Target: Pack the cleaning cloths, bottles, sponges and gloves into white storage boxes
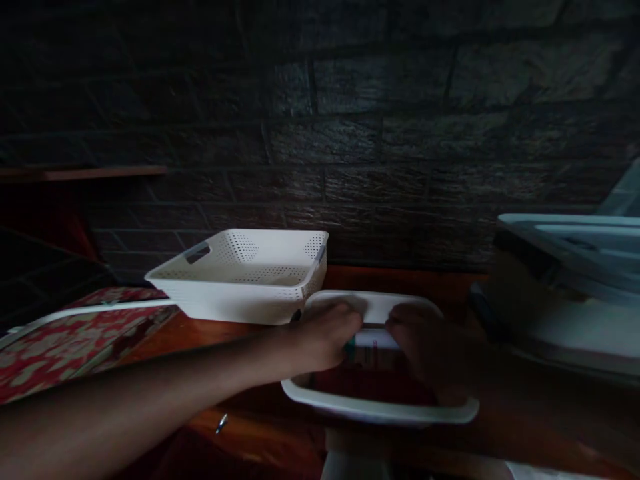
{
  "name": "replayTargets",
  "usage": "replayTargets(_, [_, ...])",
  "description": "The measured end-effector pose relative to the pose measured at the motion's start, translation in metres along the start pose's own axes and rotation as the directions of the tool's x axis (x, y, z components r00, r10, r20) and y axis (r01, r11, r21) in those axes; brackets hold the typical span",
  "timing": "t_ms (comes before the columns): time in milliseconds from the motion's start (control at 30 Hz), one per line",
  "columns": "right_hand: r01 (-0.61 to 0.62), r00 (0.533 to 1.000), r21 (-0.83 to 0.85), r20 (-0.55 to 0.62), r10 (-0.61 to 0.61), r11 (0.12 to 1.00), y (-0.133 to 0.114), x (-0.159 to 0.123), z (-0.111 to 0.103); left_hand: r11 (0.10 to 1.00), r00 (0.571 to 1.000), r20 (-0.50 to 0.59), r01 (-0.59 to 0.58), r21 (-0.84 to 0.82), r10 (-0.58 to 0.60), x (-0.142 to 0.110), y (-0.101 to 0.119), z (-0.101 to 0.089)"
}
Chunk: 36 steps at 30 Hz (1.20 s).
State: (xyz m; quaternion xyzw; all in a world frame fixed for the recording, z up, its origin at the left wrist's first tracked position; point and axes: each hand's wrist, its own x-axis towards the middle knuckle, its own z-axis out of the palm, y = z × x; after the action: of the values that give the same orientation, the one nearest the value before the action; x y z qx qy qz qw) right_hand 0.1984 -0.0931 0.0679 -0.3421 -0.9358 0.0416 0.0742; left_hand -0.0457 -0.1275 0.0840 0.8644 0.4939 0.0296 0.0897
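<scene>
In dim light both my hands reach into a white plastic tub on a wooden table. My left hand is curled, its fingers closed on a small object with a teal part inside the tub. My right hand lies over the tub's contents beside it, in shadow; its fingers look bent, but I cannot make out what they hold. A white and red item shows between the two hands.
A white perforated basket stands behind the tub on the left. A red patterned board with a white edge lies at the left. Pale lidded containers are stacked at the right. A dark brick wall backs the table.
</scene>
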Motion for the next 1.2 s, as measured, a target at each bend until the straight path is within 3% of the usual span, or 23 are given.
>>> replayTargets(100, [0.024,1.000,-0.022,0.003,-0.024,0.999,-0.005,0.004,-0.011,1.000,1.000,0.002,0.018,-0.001,-0.018,-0.006,0.000,-0.025])
replayTargets(333, [0.032,0.993,-0.030,-0.113,-0.035,0.999,-0.016,0.020,-0.055,0.984,0.972,-0.210,0.130,0.118,-0.103,-0.047,-0.012,-0.114])
replayTargets(500, [0.020,0.977,-0.120,-0.211,-0.045,0.993,-0.030,0.034,-0.086,0.962,0.940,-0.305,0.212,0.171,-0.153,-0.067,-0.033,-0.136])
replayTargets(600, [0.027,0.962,-0.124,-0.267,-0.059,0.992,-0.033,0.038,-0.096,0.970,0.939,-0.311,0.197,0.141,-0.146,-0.066,-0.030,-0.130])
replayTargets(667, [0.009,0.954,-0.105,-0.297,-0.040,0.994,-0.030,0.036,-0.092,0.983,0.946,-0.301,0.158,0.095,-0.123,-0.061,-0.021,-0.116])
replayTargets(833, [-0.104,0.962,-0.018,-0.254,0.096,0.994,-0.010,0.021,-0.043,0.998,0.931,-0.359,0.051,-0.049,-0.065,-0.046,0.003,-0.057])
replayTargets(933, [-0.184,0.957,-0.022,-0.230,0.174,0.983,-0.003,0.012,-0.013,0.986,0.934,-0.335,0.078,-0.146,-0.123,-0.042,0.007,-0.029])
replayTargets(1033, [-0.193,0.955,-0.005,-0.231,0.186,0.981,-0.003,0.007,-0.004,0.968,0.950,-0.248,0.135,-0.211,-0.187,-0.043,0.005,-0.020])
replayTargets(1200, [-0.206,0.955,0.042,-0.208,0.210,0.978,-0.012,0.005,-0.019,0.963,0.970,-0.146,0.162,-0.217,-0.196,-0.047,0.004,-0.022])
